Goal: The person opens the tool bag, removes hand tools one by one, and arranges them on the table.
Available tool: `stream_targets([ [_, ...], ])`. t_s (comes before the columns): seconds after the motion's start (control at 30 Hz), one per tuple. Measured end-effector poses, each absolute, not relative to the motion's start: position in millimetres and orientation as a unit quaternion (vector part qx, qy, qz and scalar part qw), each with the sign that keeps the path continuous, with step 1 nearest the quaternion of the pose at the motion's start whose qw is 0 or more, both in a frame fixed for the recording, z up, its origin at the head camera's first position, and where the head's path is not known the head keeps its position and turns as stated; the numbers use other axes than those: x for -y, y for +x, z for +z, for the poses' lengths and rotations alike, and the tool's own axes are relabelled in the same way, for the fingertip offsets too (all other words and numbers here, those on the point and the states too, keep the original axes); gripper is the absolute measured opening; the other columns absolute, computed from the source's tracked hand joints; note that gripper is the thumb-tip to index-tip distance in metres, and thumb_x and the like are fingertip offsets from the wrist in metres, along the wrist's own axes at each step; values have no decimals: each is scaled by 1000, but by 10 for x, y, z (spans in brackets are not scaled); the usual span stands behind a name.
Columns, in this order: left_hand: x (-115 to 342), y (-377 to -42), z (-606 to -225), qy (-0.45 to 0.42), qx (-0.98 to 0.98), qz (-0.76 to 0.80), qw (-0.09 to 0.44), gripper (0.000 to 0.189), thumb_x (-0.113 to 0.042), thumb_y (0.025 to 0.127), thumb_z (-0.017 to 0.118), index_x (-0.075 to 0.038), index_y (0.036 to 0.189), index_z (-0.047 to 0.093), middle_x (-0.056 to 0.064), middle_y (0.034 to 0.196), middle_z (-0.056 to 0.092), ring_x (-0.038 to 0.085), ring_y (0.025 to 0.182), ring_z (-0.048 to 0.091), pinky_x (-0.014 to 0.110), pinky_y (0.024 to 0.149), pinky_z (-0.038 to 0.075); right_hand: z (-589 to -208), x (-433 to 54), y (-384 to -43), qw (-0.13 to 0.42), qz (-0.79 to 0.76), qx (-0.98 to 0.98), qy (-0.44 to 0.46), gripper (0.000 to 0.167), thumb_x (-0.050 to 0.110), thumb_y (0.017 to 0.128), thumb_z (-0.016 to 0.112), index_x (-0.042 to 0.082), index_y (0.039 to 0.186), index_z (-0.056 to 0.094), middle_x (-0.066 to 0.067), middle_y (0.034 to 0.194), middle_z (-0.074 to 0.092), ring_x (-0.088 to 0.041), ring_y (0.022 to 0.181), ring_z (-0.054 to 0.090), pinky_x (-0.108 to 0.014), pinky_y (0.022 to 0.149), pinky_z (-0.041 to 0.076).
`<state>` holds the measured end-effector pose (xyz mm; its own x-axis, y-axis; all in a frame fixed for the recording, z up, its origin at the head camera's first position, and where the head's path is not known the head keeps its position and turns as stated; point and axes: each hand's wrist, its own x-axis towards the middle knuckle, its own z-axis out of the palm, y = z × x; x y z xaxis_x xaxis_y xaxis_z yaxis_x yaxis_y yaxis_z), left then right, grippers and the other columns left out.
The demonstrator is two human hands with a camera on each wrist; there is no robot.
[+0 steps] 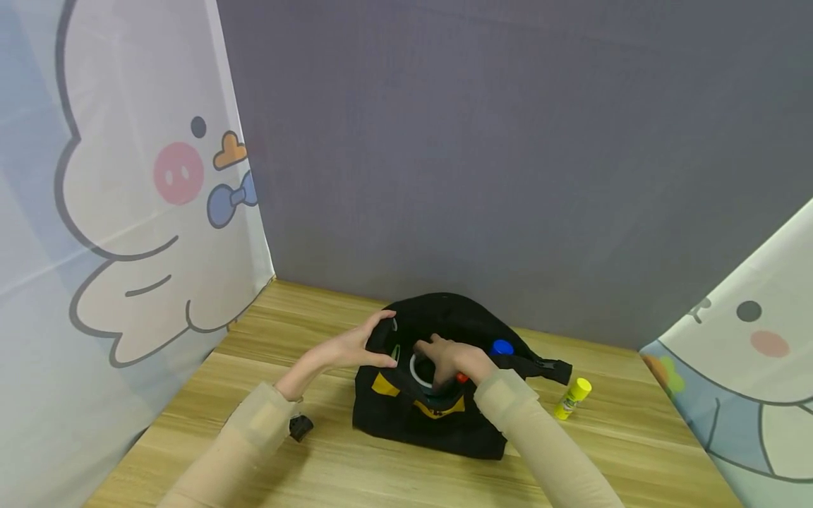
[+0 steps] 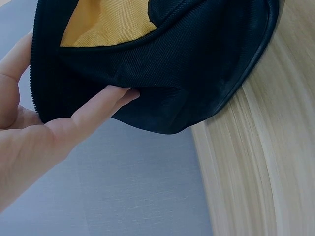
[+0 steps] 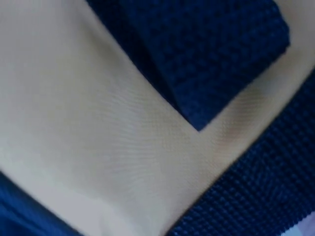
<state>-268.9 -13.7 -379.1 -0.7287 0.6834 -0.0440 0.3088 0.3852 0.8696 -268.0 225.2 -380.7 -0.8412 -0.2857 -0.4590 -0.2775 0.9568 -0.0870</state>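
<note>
A black bag (image 1: 438,434) with yellow patches stands unzipped on the table. My left hand (image 1: 358,347) grips the left side of its opening, thumb and fingers on either side of the zipper edge; the left wrist view shows this hand (image 2: 64,120) pinching the dark fabric. Inside the bag is a round container with a white rim (image 1: 414,370). Reaching into the opening, my right hand (image 1: 454,358) has its fingers at that rim, partly in shadow; I cannot tell whether they hold it. Close-up dark woven fabric (image 3: 211,54) and pale cloth (image 3: 98,128) fill the right wrist view.
A blue lid (image 1: 501,347) and a small red thing (image 1: 461,378) show in the bag's opening. To the right stands a yellow glue stick (image 1: 573,399). By my left sleeve lies a small black object (image 1: 300,427). A grey curtain (image 1: 444,155) hangs behind the wooden table (image 1: 641,416).
</note>
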Motion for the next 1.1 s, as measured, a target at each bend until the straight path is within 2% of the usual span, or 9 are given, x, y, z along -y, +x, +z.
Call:
stream_targets([
  [0.33,136,-2673,-3791,300,-810,462,202,92,-33,91,72,-22,159,12,17,167,5,43,151,19,64,114,29,-3722,-2246,-2646,237,-11,-958,-158,71,21,77,85,28,137,49,-7,132,48,-21,95,54,-36,77,51],
  [0.5,135,-2663,-3791,300,-808,464,203,89,-27,93,71,-22,159,11,17,167,4,43,151,18,65,114,29,-3682,-2237,-2624,233,-11,-960,-158,71,20,76,85,28,137,49,-6,129,49,-21,94,54,-37,77,51],
  [0.7,135,-2678,-3802,301,-808,464,203,89,-27,93,70,-22,159,11,17,167,5,43,151,19,65,114,29,-3619,-2244,-2582,232,-3,-960,-155,74,21,76,86,29,139,48,-6,131,48,-21,95,54,-37,78,53],
  [1.1,147,-2688,-3802,303,-808,463,203,93,-35,90,73,-22,159,12,16,167,5,42,151,19,63,115,29,-3450,-2261,-2526,222,12,-958,-178,76,21,76,87,28,141,46,-7,133,49,-20,95,54,-35,76,53],
])
